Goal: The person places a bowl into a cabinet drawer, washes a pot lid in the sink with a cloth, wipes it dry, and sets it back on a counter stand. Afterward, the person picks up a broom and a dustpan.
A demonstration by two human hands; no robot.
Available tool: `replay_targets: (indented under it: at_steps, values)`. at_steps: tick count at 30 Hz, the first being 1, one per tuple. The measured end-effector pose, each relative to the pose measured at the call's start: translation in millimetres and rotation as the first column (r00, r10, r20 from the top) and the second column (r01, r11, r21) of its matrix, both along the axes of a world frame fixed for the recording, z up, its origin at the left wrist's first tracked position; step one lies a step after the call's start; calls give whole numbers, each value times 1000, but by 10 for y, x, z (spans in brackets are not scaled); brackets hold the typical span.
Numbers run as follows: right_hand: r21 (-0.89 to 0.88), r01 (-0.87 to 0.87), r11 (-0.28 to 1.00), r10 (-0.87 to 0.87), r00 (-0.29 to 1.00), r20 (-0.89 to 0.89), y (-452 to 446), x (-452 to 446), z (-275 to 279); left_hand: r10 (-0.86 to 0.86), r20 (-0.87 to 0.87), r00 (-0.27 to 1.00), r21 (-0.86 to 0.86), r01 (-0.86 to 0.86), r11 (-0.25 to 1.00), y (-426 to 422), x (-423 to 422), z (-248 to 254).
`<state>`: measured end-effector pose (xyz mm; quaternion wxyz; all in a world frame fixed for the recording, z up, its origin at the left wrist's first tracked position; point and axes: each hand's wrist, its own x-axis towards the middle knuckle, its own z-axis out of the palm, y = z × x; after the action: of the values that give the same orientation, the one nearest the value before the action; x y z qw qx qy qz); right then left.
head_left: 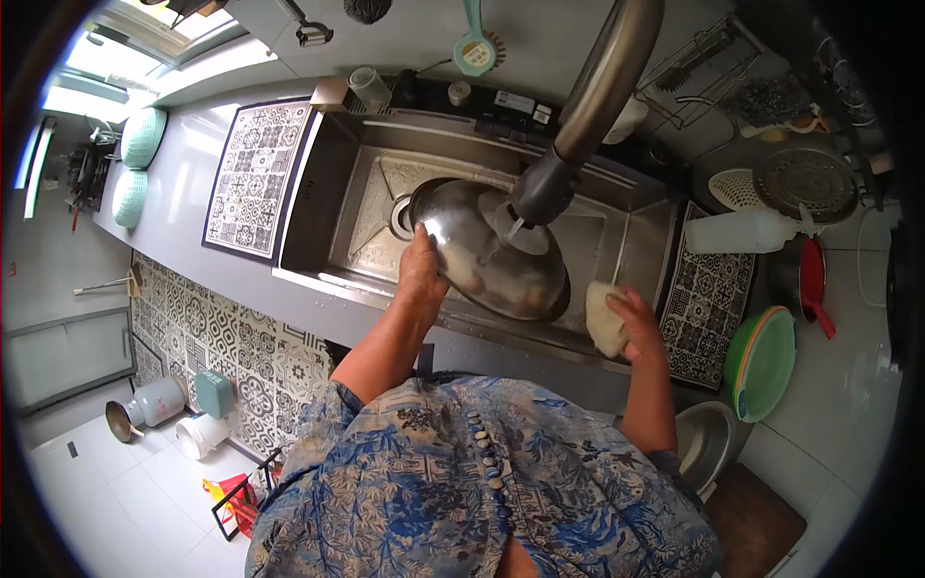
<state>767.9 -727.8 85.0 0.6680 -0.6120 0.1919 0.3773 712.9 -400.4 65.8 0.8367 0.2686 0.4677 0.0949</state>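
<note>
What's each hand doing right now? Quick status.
Left hand: closed on the edge of the domed metal cookware.
Right hand: holding a pale cloth or sponge.

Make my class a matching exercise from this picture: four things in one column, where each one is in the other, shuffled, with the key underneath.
Things
A. Metal vessel
B. Cloth
C. Faucet
D. Pale bottle

Places
1. Right of the sink in the picture, held by nobody
2. With its dark spray head above what is being held over the sink
3. In the right hand
4. Gripped by the left hand

Right pairs: A-4; B-3; C-2; D-1
</note>
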Motion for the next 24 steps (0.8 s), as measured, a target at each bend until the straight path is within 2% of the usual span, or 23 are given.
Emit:
replay_targets:
  at_steps: [1,2,4,5,6,8,9,10,11,13,14,15,16,17,18,19,21,22,23,24]
  values:
    - [46,-5,999,0,995,100,121,12,165,4,-54,999,49,-2,999,-56,-2,44]
    - [94,-13,996,-7,979,205,267,18,242,-4,-15,1000,13,4,1000,-97,18,48]
    - [-38,-231,972,232,926,298,612,-24,248,-12,33,999,-22,12,1000,-177,80,96]
    - [-199,-333,922,383,694,610,805,-71,232,-41,62,997,-40,44,998,-219,101,150]
    - [-380,-358,853,498,342,797,1005,-124,218,-70,88,994,-56,75,996,-242,118,196]
    - [-559,-344,754,560,-107,822,1390,-145,315,-76,27,997,-52,77,996,-244,156,253]
    - [-555,-349,755,557,-105,824,1546,-166,300,-87,-30,996,-52,85,995,-233,164,261]
    - [-632,-246,735,603,-189,775,1684,-179,271,-93,36,995,34,92,995,-222,152,195]
    - [-695,-135,707,650,-266,712,1800,-168,239,-91,35,995,34,89,995,-186,147,114]
    - [-694,-122,709,656,-247,713,2024,-27,156,-137,61,989,37,135,990,-82,175,-35]
    - [-694,-108,712,663,-223,715,2143,75,131,-42,154,987,62,33,998,-105,223,-41]
    - [-711,-67,700,676,-257,691,2248,177,108,-41,150,988,61,32,998,-124,225,-49]
    - [-726,-28,687,690,-288,664,2361,287,84,-43,68,997,43,40,998,-158,220,64]
    - [-802,-29,597,789,-160,593,2512,409,108,-46,-16,999,24,46,999,-199,204,119]
    - [-864,-46,501,864,-32,502,2654,534,132,-37,20,999,116,34,993,-273,202,70]
    - [-863,-50,504,862,-31,505,2758,663,78,-36,16,999,119,34,992,-292,221,63]
    - [-915,-136,381,925,45,378,2909,804,-92,-53,-203,978,176,90,980,-282,269,68]
    - [-937,-102,333,941,-28,337,2955,740,-166,-29,-140,990,226,61,972,-250,252,-102]
    - [-938,-96,334,941,-25,338,2911,666,-113,-35,-136,990,226,65,972,-222,256,-83]
    - [-869,-150,471,867,-100,487,2822,521,-76,-41,-31,999,191,46,980,-202,223,-69]
